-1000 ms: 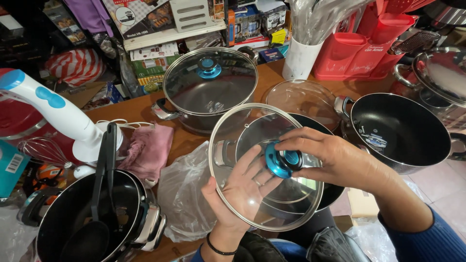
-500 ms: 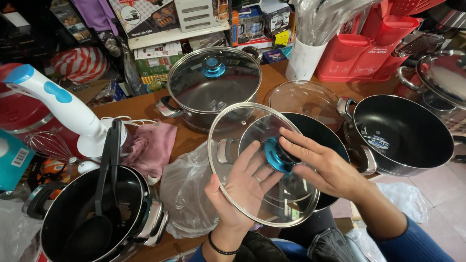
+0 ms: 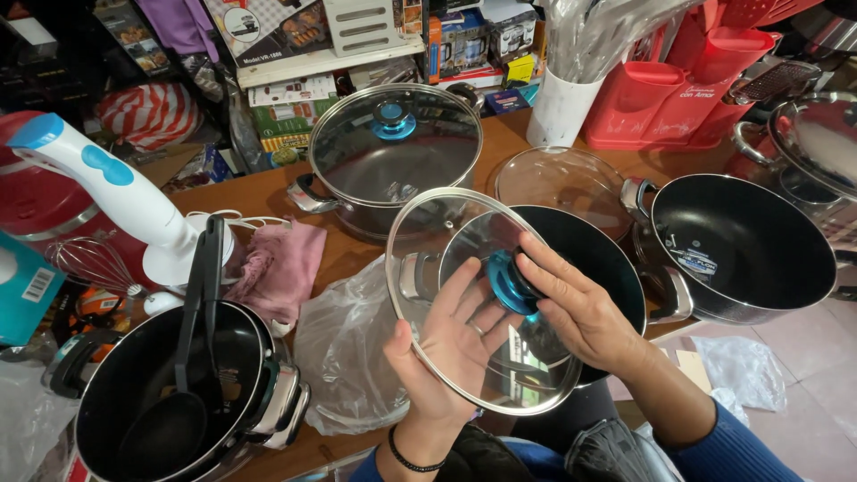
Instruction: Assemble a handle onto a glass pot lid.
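Note:
I hold a round glass lid (image 3: 420,268) with a metal rim, tilted up above a black pot (image 3: 594,259). My left hand (image 3: 451,353) is spread flat against the lid's underside and carries it. My right hand (image 3: 571,303) pinches the blue knob (image 3: 511,284) at the lid's centre from the right. A second glass lid (image 3: 558,178), with no knob that I can see, lies just behind on the wooden table (image 3: 268,192).
A lidded pot (image 3: 393,152) with a blue knob stands at the back. A black pan (image 3: 745,245) sits right, a pot with a black ladle (image 3: 170,393) front left. A hand blender (image 3: 107,183), pink cloth (image 3: 277,268), clear bag (image 3: 344,357), red plastic containers (image 3: 669,98) surround them.
The lid has tilted a little and sits slightly lower. My right hand's fingers shifted on the blue knob; my left hand still backs the glass.

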